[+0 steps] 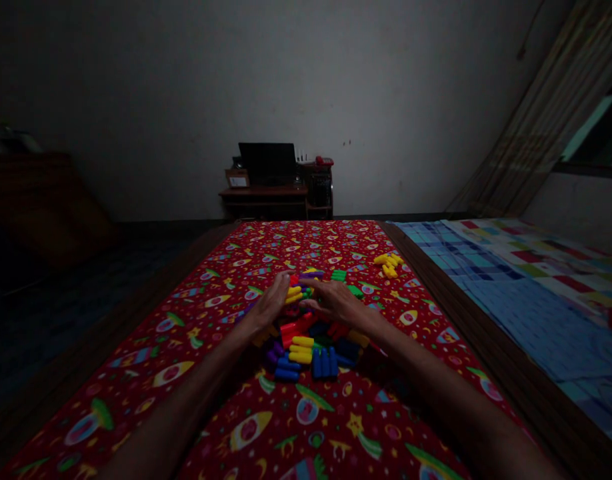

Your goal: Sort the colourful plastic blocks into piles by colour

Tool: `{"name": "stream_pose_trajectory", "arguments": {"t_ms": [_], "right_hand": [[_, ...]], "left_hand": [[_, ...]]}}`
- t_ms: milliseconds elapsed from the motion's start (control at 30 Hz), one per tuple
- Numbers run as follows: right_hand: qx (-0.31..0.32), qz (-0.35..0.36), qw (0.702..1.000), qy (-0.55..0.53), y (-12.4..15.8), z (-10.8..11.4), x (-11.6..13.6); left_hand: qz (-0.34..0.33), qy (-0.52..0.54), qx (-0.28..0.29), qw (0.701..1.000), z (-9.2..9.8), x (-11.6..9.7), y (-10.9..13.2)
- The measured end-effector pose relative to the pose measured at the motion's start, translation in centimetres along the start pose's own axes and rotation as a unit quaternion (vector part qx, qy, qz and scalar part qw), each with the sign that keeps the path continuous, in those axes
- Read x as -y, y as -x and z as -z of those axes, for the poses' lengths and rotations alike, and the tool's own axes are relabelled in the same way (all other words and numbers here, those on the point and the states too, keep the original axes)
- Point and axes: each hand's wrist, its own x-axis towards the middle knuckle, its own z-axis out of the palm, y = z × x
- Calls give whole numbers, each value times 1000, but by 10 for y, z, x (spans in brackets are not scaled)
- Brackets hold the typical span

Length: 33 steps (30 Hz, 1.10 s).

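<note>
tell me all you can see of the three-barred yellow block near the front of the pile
The yellow block looks like smooth plastic: three rounded bars side by side, running left to right. It lies toward the near side of the pile, blue blocks close by. The left hand and right hand are beyond it, not touching. What lies beneath is hidden.

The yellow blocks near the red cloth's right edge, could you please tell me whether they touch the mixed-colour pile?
No, the yellow blocks lie apart from the mixed-colour pile, with patterned red cloth showing between them.
</note>
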Motion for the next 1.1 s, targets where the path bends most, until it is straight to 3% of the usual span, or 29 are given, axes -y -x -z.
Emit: {"name": "stream_pose_trajectory", "arguments": {"t_ms": [100, 200, 300, 400, 467, 533, 600, 667, 767, 900, 1100], "right_hand": [[-8, 12, 999, -38, -3, 2, 2], [-54, -45, 995, -68, -6, 16, -10], [-138, -146, 979, -34, -3, 37, -40], [-212, -247, 943, 75, 10, 59, -81], [-238, -315, 909, 134, 25, 72, -107], [-241, -379, 877, 170, 42, 83, -128], [-233, -432, 850, 189, 59, 89, -143], [-216, -473, 832, 193, 73, 91, -152], [-172, -501, 831, 169, 84, 87, -156], [-116, -502, 846, 139, 85, 81, -155], [-191, -499, 824, 188, 82, 87, -150]], "left_hand": [[-38, -20, 22, 999, -7, 1, 1], [-63, -73, 15, 995, 0, 3, -3], [-114, -188, -36, 975, 14, 6, -8], [-136, -281, -58, 948, 26, 12, -13], [-123, -313, -33, 941, 35, 15, -14], [-98, -339, 33, 935, 45, 15, -13], [-72, -356, 108, 925, 58, 12, -9], [-50, -369, 148, 916, 69, 5, -3], [-15, -393, 182, 901, 76, -8, 8], [18, -419, 229, 878, 65, -15, 17], [11, -434, 234, 870, 56, -5, 14]]}}
